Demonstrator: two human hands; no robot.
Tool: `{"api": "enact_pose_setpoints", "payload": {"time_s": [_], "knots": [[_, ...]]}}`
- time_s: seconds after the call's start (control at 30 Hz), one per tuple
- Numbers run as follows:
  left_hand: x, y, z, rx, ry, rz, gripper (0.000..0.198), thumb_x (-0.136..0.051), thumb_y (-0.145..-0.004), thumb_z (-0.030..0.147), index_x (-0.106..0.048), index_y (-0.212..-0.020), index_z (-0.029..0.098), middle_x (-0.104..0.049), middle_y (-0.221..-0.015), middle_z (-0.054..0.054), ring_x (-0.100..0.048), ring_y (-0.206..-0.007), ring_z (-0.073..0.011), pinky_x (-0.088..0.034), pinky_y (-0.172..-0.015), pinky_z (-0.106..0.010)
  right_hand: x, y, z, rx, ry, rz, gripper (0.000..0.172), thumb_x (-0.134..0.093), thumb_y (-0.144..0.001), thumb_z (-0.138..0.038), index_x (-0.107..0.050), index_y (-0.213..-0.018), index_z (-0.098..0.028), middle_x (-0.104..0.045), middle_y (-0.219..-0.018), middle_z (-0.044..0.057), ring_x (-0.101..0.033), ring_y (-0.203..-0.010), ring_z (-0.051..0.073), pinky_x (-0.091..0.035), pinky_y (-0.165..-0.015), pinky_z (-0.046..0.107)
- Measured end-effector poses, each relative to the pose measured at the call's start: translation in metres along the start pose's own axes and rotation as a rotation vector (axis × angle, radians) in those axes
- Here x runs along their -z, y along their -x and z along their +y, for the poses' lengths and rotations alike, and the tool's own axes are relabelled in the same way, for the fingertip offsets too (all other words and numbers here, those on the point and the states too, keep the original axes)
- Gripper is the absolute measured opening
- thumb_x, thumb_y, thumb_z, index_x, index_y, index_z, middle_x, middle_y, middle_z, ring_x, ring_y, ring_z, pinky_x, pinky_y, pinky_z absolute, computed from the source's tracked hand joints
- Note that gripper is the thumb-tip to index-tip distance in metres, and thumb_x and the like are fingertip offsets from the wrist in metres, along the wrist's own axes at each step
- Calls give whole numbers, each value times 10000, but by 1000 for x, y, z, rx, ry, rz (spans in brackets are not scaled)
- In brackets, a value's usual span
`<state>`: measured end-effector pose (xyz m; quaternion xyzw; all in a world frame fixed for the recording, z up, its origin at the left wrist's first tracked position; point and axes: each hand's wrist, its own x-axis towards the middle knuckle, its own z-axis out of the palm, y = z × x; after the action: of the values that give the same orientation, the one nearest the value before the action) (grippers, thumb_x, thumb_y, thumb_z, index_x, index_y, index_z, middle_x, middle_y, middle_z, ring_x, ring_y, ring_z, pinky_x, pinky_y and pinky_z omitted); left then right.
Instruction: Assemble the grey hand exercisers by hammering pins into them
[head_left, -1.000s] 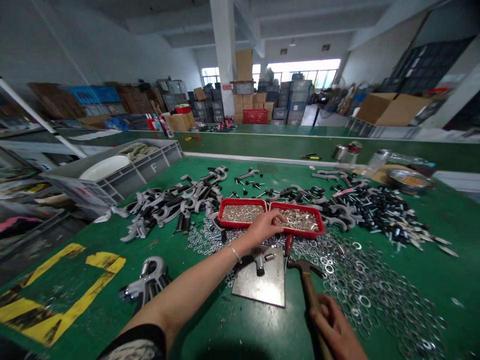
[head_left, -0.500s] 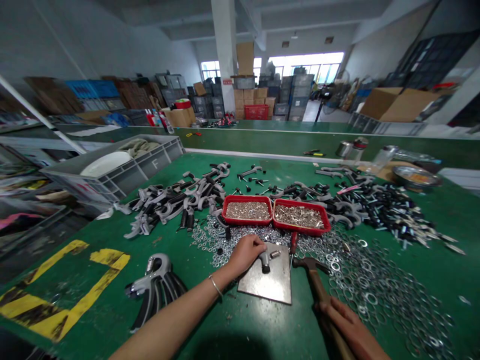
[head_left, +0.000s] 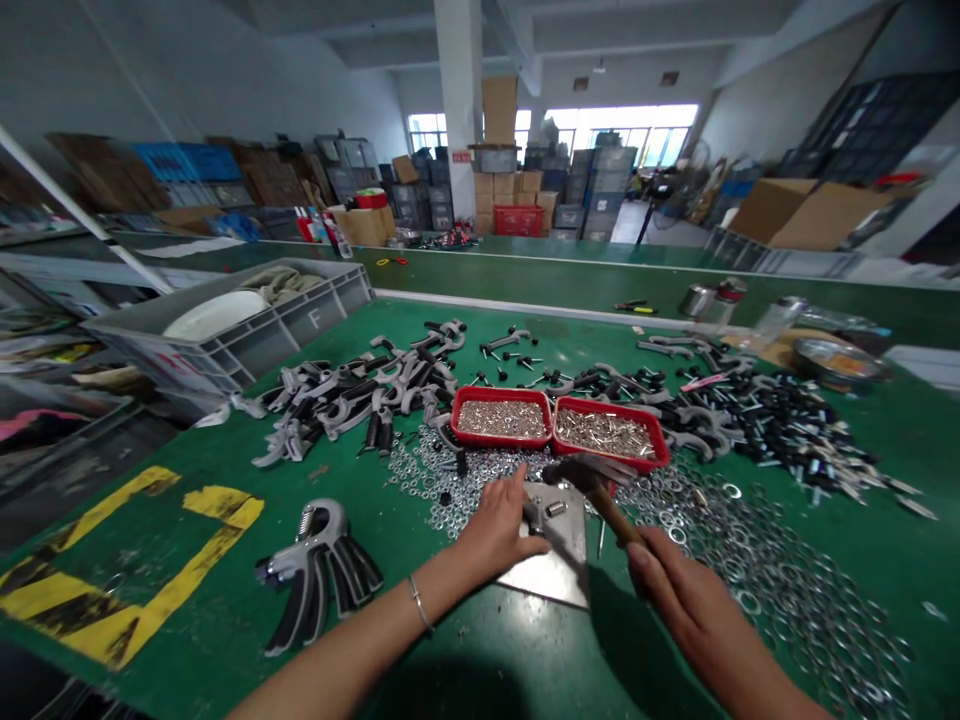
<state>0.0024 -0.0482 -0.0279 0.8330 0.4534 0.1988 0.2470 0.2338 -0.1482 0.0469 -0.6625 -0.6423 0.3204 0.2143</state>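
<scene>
A steel plate (head_left: 551, 578) lies on the green table in front of me. On it rests a grey hand exerciser part (head_left: 534, 515) with a small coil spring (head_left: 556, 508) beside it. My left hand (head_left: 491, 525) holds the part, thumb below and forefinger stretched above; its other fingers are partly hidden. My right hand (head_left: 667, 575) is closed around the wooden handle of a hammer (head_left: 611, 515). The hammer's head is raised over the plate's far edge. Assembled hand exercisers (head_left: 322, 560) with black grips lie fanned out left of my arm.
Two red trays (head_left: 501, 443) of small metal pieces stand behind the plate. Loose washers (head_left: 787, 580) spread to the right. Grey handles (head_left: 375, 390) are heaped at the left, black knobbed screws (head_left: 802, 430) at the right. A grey crate (head_left: 300, 322) stands at back left.
The hammer has been lifted from the table beside the plate to above it. My left hand has shifted from a pinch at the part's top to thumb and forefinger apart around it.
</scene>
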Motion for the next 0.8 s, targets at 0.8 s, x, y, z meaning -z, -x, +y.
{"api": "enact_pose_setpoints", "payload": {"time_s": [0.8], "knots": [[0,4,2,86,115,34,1056,-840,-642,403,-264,-1490,149,-564,-1277,-179,-454,-1259,-391,-302,-1098,-592,-29,-34,43,-54,-93,103,516,-396,-878,-659,-671,-952,-228,-728,-822,74,-681,-818,280,-526,-752,365]]}}
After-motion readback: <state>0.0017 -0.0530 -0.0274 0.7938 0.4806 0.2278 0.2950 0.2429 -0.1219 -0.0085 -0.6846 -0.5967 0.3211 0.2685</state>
